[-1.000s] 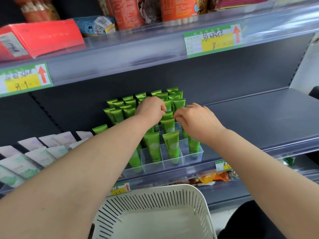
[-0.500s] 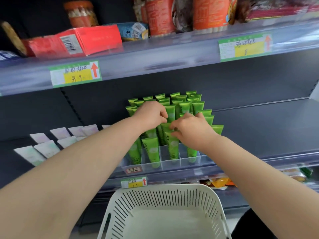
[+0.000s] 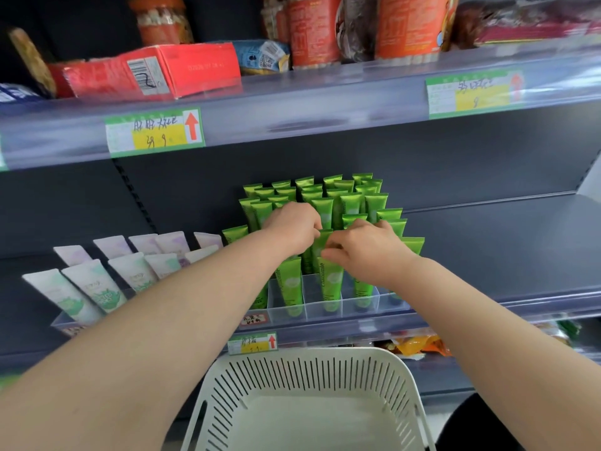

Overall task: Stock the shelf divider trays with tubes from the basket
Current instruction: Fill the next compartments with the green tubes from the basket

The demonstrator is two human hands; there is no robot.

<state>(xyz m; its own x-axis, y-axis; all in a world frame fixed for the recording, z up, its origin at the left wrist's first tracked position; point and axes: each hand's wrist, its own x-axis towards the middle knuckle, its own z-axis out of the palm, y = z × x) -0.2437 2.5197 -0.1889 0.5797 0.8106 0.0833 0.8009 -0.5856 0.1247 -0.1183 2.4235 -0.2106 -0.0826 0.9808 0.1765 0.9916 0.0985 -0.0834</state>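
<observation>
From the head view, both arms are reaching over the basket [image 3: 309, 353] to the middle shelf [image 3: 504, 249]. The green tubes [image 3: 351, 203] are standing cap-down in rows in the clear tray [image 3: 388, 301], each one in its own cell, so the dividers are keeping them upright and facing the front.

The left hand [image 3: 292, 227] is curling its fingers and pinching the flat top of one tube [image 3: 322, 240] in the second row. The right hand [image 3: 364, 252] is meeting it from the other side, also with curled fingers on this top edge, though its fingertips are partly hidden. I am judging that two hands are working on one tube because the cells are narrow and the neighbours are standing close, so one hand is guiding and the other is pressing the tube down straight.

The basket is waiting just below the shelf edge, near the hands, and I am seeing no tube in it, so the stocking is probably ending. Pale tubes [image 3: 97, 288] are leaning in another tray on the left.
</observation>
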